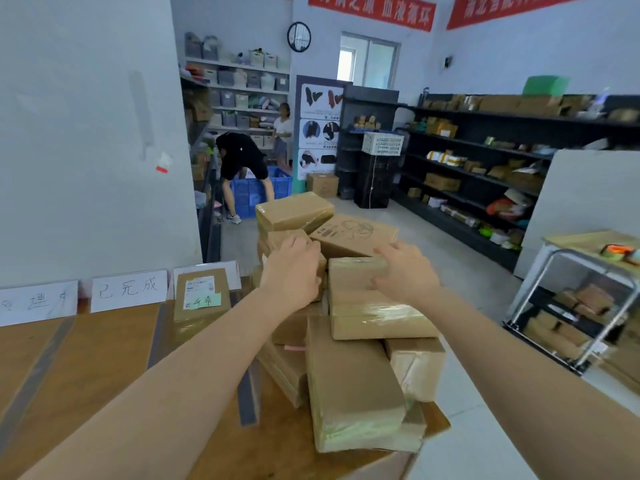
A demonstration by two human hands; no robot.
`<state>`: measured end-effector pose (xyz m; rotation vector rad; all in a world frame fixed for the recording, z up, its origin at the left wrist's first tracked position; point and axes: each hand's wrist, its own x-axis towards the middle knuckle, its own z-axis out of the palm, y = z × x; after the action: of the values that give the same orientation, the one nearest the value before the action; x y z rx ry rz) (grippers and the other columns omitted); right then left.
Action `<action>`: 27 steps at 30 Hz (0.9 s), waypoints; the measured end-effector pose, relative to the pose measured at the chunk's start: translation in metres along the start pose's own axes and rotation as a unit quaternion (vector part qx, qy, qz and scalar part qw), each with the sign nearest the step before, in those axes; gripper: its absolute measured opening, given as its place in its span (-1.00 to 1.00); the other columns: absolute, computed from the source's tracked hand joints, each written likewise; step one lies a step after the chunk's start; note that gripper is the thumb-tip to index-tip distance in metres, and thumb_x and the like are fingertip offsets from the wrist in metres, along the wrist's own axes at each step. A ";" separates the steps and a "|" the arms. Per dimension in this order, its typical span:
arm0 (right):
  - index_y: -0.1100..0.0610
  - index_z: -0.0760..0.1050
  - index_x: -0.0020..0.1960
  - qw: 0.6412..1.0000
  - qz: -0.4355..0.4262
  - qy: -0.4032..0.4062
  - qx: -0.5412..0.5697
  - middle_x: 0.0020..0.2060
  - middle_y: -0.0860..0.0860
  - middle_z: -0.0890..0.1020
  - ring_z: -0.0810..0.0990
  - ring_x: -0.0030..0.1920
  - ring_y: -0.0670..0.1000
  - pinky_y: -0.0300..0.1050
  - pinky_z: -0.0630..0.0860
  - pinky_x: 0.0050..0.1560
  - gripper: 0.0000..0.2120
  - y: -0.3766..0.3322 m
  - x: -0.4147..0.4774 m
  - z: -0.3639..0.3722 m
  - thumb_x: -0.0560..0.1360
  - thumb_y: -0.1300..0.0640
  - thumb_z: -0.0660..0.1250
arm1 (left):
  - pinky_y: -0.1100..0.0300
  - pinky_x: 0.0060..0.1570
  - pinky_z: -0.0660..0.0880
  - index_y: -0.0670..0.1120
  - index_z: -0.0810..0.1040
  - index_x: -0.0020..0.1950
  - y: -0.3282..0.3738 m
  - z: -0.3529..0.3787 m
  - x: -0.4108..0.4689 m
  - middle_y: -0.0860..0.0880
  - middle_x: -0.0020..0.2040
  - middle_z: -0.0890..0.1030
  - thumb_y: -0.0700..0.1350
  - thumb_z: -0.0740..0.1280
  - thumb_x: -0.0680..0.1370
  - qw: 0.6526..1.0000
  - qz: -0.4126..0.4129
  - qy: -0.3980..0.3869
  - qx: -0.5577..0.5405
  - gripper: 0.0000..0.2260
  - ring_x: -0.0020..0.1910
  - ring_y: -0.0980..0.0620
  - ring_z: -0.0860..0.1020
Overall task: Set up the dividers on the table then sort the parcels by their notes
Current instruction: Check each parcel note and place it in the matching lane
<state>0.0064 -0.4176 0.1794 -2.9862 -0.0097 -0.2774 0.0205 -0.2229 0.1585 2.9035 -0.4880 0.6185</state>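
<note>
One parcel (201,299) with a green note already leans at the third divider card (207,271); the unsorted pile (356,341) fills the table's (104,358) right end. Both hands, left (292,271) and right (405,271), curl loosely on its upper boxes, so most sorting remains.

Brown cardboard parcels (356,382) wrapped in glossy clear tape; matt wooden table (86,368); white paper dividers (129,289); shiny metal cart (568,306).

Brown parcels (363,382) under glossy clear tape; green note (204,301) on one. White dividers (129,289) with black handwriting. Tan worktop (86,358), grey tape stripes. Blue crate (258,192), red banners (372,10).
</note>
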 end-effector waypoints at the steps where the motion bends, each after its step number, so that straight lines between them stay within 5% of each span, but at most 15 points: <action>1: 0.02 0.33 0.43 1.000 0.006 -0.006 -0.006 0.32 0.07 0.42 0.34 0.33 0.13 0.07 0.38 0.30 -0.49 0.006 -0.003 0.000 0.50 0.01 0.33 | -0.02 0.27 0.42 -0.12 0.39 0.37 0.006 0.003 0.000 -0.11 0.34 0.43 0.00 0.36 0.53 1.000 0.010 -0.006 0.000 -0.55 0.34 -0.10 0.35; 8: 0.03 0.39 0.34 0.998 0.033 -0.045 -0.019 0.30 0.05 0.41 0.34 0.34 0.12 0.05 0.37 0.29 -0.57 0.048 -0.018 0.014 0.52 -0.10 0.27 | 0.00 0.25 0.41 -0.10 0.37 0.38 0.036 0.031 0.001 -0.11 0.30 0.40 0.02 0.33 0.54 0.996 0.034 -0.082 0.002 -0.55 0.32 -0.11 0.35; 15: -0.06 0.24 0.48 0.998 0.014 -0.050 0.034 0.47 0.08 0.18 0.21 0.43 0.16 0.04 0.32 0.34 -0.30 0.083 -0.011 0.033 0.43 -0.12 0.43 | -0.08 0.19 0.49 -0.05 0.23 0.48 0.046 0.055 0.006 -0.13 0.35 0.35 0.01 0.38 0.52 0.981 -0.056 -0.159 -0.097 -0.41 0.23 -0.17 0.46; 20: -0.09 0.30 0.47 0.993 -0.002 0.001 0.116 0.49 0.03 0.23 0.32 0.40 0.14 0.04 0.35 0.32 -0.31 0.101 -0.005 0.041 0.40 -0.13 0.46 | 0.03 0.29 0.39 0.03 0.21 0.53 0.053 0.056 0.004 -0.07 0.37 0.43 -0.05 0.40 0.52 0.961 -0.121 -0.096 -0.231 -0.37 0.31 -0.07 0.43; 23: -0.07 0.40 0.39 0.975 0.001 0.048 0.218 0.31 -0.05 0.44 0.44 0.27 0.03 -0.01 0.44 0.23 -0.37 0.109 0.002 0.035 0.37 -0.15 0.49 | -0.02 0.34 0.37 0.05 0.23 0.52 0.057 0.044 0.011 0.01 0.40 0.43 -0.04 0.40 0.53 0.920 -0.186 -0.003 -0.346 -0.39 0.35 -0.03 0.41; 27: -0.05 0.44 0.31 0.925 0.062 0.048 0.371 0.16 -0.08 0.54 0.52 0.15 0.00 0.07 0.52 0.17 -0.37 0.116 0.011 0.019 0.32 -0.22 0.51 | 0.10 0.30 0.37 0.04 0.38 0.42 0.065 0.018 0.025 0.15 0.31 0.49 -0.07 0.35 0.57 0.822 -0.208 0.052 -0.527 -0.58 0.28 0.13 0.44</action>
<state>0.0228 -0.5302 0.1463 -2.2071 0.0677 -0.3156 0.0269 -0.2949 0.1562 1.7982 -0.0863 0.2759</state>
